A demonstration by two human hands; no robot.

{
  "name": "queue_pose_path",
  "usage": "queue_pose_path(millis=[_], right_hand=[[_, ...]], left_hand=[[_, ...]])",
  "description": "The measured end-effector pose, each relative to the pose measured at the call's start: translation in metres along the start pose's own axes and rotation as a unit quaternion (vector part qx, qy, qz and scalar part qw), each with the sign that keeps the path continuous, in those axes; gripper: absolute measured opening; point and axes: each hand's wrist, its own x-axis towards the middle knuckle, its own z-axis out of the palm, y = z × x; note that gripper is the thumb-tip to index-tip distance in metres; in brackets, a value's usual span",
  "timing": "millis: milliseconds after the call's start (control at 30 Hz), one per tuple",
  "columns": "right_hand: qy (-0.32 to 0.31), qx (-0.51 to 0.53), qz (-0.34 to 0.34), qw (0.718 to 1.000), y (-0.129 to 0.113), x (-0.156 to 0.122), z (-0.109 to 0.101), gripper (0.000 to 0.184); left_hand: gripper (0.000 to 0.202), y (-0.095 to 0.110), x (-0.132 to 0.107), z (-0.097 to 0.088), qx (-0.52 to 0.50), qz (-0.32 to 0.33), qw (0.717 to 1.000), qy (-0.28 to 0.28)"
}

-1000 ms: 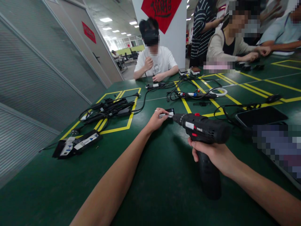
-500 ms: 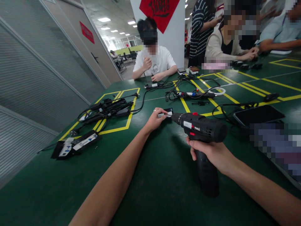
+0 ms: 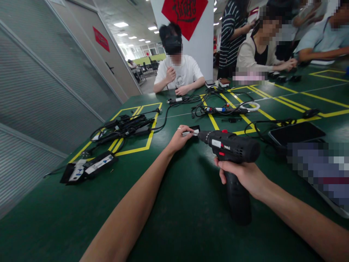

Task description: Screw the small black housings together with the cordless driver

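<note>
My right hand (image 3: 237,174) is wrapped round the grip of a black cordless drill (image 3: 231,145) with red switches. Its chuck points left, and its tip meets or nearly meets a small white piece (image 3: 194,133). My left hand (image 3: 181,138) is closed on that white piece, with the fingers pressed together at its left end. A small black flat piece (image 3: 195,128) lies just behind and under it on the green table (image 3: 174,218). What exactly the white piece is, I cannot make out.
Tangled black cables and adapters (image 3: 131,125) lie at the left, near a black and white open case (image 3: 89,167). Farther back is a pen-like corded tool (image 3: 226,110). A dark tablet (image 3: 297,133) rests at right. Across the table sits a person (image 3: 178,72) in white.
The drill and my right hand have shifted slightly left and up in view. My left hand stays in place on the white piece.
</note>
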Motion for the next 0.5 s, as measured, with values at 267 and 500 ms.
queue_pose_path(millis=[267, 500], right_hand=[[-0.002, -0.007, 0.01, 1.0, -0.0026, -0.0015, 0.0008, 0.02], [0.001, 0.011, -0.001, 1.0, -0.0006, -0.0008, 0.0019, 0.014]], left_hand=[[0.018, -0.0017, -0.0006, -0.001, -0.001, -0.004, 1.0, -0.002], [0.017, -0.0021, -0.0005, -0.0003, -0.001, -0.002, 1.0, 0.001]])
